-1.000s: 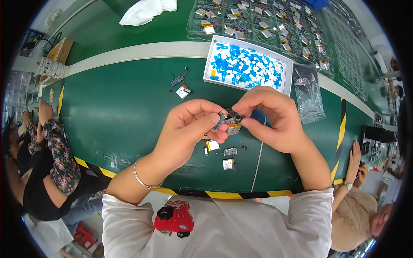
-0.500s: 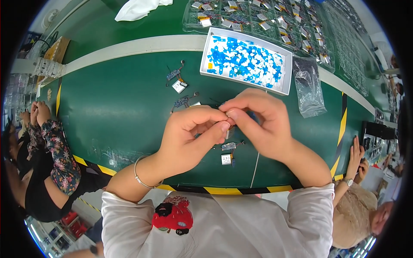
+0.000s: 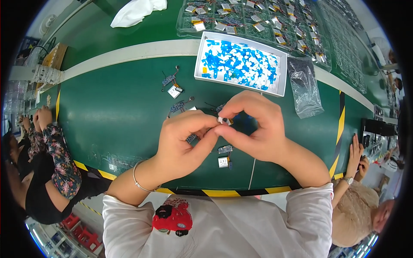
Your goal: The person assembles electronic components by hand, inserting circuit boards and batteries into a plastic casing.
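Observation:
My left hand [image 3: 183, 136] and my right hand [image 3: 257, 124] meet over the table, thumbs and forefingers pinched together. Between the fingertips shows a small white piece [image 3: 220, 121]; its exact kind is too small to make out. Just nearer to me lies a small circuit board [image 3: 224, 149] wired to a silver battery [image 3: 223, 162]. Beyond my left hand lie another circuit board [image 3: 180, 105] and, farther off, one more [image 3: 169, 79] with its battery [image 3: 175, 91]. Further board parts are partly hidden behind and beneath my hands.
A white box [image 3: 197, 69] of small blue and white pieces stands beyond my hands, with a clear plastic bag [image 3: 306, 92] beside it. Clear trays [image 3: 254, 32] of wired batteries fill the far side. A white cloth [image 3: 133, 13] lies far left. Other people sit at both sides.
My fingertips have shifted slightly left, and the white piece between them now shows more plainly. My right thumb and forefinger form a wider ring. The whole view has shifted slightly.

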### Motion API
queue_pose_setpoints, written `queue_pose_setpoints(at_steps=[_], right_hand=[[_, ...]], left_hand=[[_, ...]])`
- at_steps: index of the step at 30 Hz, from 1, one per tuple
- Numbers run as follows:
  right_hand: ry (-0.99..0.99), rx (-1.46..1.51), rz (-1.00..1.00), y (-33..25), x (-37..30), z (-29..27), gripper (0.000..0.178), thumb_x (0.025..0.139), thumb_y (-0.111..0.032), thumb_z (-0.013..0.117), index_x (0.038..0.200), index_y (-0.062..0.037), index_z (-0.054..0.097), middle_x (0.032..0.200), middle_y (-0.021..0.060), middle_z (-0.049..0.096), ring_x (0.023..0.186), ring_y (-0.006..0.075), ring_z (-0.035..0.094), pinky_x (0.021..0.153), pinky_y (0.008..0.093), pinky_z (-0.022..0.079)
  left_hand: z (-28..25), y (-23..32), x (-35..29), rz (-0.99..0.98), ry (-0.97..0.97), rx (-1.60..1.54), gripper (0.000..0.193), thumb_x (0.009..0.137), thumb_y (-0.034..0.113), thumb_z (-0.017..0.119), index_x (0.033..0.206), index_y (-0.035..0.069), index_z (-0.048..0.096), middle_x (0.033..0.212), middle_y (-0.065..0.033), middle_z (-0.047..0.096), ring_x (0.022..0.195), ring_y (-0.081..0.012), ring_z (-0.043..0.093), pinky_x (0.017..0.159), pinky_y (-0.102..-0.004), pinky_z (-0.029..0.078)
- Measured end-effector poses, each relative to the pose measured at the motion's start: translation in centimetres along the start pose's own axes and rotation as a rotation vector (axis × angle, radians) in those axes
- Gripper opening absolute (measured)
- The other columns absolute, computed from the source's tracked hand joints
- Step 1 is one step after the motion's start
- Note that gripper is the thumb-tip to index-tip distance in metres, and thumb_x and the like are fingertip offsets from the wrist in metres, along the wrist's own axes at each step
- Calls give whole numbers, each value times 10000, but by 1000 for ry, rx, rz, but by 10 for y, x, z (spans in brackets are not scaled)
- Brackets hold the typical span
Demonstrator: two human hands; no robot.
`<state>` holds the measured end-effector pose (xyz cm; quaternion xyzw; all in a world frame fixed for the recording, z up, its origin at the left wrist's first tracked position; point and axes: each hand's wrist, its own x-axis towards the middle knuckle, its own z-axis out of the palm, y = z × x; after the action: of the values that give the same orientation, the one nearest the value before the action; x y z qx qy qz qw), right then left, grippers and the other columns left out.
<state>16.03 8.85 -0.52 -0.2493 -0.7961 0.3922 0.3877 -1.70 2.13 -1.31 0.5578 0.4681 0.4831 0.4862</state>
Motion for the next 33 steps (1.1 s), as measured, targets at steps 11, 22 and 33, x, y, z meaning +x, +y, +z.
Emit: queue_pose_setpoints(at_steps=[11, 22, 33], right_hand=[[-18, -2, -37, 11, 3, -12, 101, 712, 28, 664, 803, -7, 639, 778, 88, 625, 679, 193, 596, 602, 279, 458], [-66, -257, -190, 0, 4, -10, 156, 626, 50, 663, 728, -42, 590, 725, 67, 590, 641, 219, 573, 564, 294, 461], [240, -690, 119, 50, 24, -79, 48, 755, 3, 619, 802, -7, 614, 734, 81, 561, 597, 206, 526, 575, 312, 452]], left_hand=[[-7, 12, 2, -357, -226, -449, 95, 876, 21, 561, 938, -14, 623, 755, -67, 622, 624, -106, 585, 563, -227, 477], [3, 6, 0, -190, -152, -154, 67, 846, -22, 594, 900, -23, 633, 745, -36, 606, 615, -53, 537, 538, -195, 421], [-36, 39, 9, -178, -277, 144, 209, 746, -133, 625, 935, -43, 625, 812, -119, 678, 714, -154, 664, 633, -251, 529]])
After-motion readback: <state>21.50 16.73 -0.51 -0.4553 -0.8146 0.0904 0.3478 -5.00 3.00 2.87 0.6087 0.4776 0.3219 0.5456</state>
